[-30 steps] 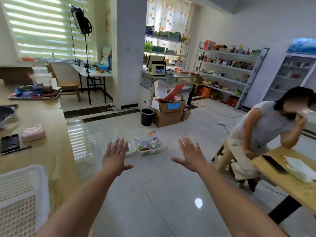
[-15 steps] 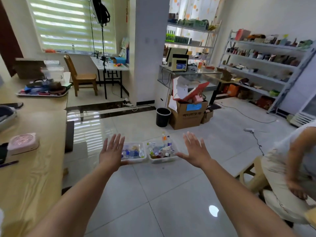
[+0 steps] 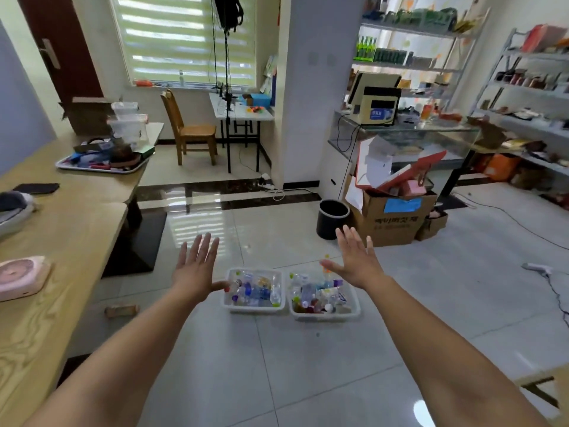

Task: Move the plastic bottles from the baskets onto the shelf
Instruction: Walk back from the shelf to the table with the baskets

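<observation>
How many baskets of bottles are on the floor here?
2. The left basket and the right basket stand side by side on the floor tiles, a narrow gap between them. No others show.

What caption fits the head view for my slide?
Open left hand and right hand stretched toward two floor baskets of plastic bottles.

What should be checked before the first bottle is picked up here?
1. Left hand empty, fingers straight: ok.
2. Right hand empty, fingers straight: ok.
3. Left basket on the floor holds bottles: ok.
4. Right basket holds bottles too: ok.
5. Floor tiles up to the baskets bare: ok.
6. Free room on the shelf: cannot tell, blurred.
</observation>
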